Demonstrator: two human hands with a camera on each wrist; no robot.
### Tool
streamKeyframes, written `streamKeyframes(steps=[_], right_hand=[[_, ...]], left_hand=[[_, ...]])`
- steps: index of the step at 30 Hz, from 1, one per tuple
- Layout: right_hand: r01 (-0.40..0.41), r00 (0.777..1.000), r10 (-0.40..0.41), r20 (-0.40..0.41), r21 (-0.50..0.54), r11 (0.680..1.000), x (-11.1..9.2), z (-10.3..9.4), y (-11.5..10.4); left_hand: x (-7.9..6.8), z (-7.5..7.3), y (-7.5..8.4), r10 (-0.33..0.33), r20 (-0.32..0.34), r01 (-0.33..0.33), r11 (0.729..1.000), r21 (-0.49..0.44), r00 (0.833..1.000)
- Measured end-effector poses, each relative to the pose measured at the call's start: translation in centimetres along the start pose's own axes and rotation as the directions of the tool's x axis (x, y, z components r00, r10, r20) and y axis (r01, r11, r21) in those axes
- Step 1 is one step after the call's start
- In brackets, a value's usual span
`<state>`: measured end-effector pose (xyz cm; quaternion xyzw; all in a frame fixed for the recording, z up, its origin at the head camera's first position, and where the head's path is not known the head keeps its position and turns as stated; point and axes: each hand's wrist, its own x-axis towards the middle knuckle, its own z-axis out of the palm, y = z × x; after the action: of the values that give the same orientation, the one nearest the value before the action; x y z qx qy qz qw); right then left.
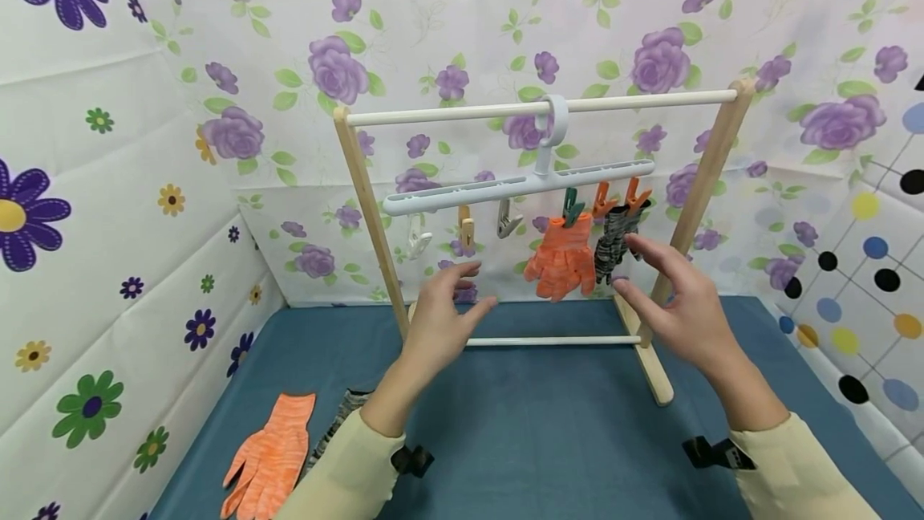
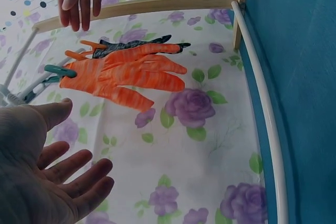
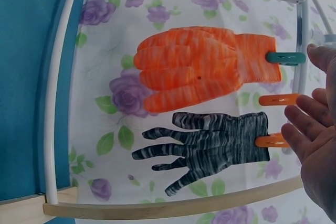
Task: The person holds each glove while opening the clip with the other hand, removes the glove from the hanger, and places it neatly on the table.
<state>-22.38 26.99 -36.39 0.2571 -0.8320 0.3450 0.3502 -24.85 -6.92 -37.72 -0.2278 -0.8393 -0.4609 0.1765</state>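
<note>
Left hand (image 1: 442, 315) and right hand (image 1: 682, 307), grips spread, hover below white plastic hanger (image 1: 469, 195), near orange knit glove (image 1: 561, 262); black strap (image 1: 711, 453) bears unreadable print.

Rear cloth (image 1: 404, 6) was printed in purple floral | left-side cloth (image 1: 123, 215) was daisy-patterned | right-side cloth (image 1: 859, 263) was multicolour-dotted | tabletop (image 1: 549, 432) was covered in blue

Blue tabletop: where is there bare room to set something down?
The blue tabletop is bare between the left sleeve and right sleeve, in front of the white lower bar, and behind the loose orange glove, left of the wooden rack. Crowded: front left, where that glove lies beside a partly hidden grey knit item.
</note>
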Motion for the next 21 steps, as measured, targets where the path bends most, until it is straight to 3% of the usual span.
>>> streamKeyframes(steps=[11,21], right_hand=[[0.031,1.000,-0.031,0.006,0.008,0.999,1.4,0.2,0.0],[0.012,1.000,-0.011,0.019,-0.023,1.000,2.5,0.5,-0.6]], left_hand=[[2.6,1.9,0.9,-0.003,0.050,0.004,1.000,-0.026,0.999],[4.9,3.7,1.5,0.044,0.077,-0.036,0.994,-0.104,0.996]])
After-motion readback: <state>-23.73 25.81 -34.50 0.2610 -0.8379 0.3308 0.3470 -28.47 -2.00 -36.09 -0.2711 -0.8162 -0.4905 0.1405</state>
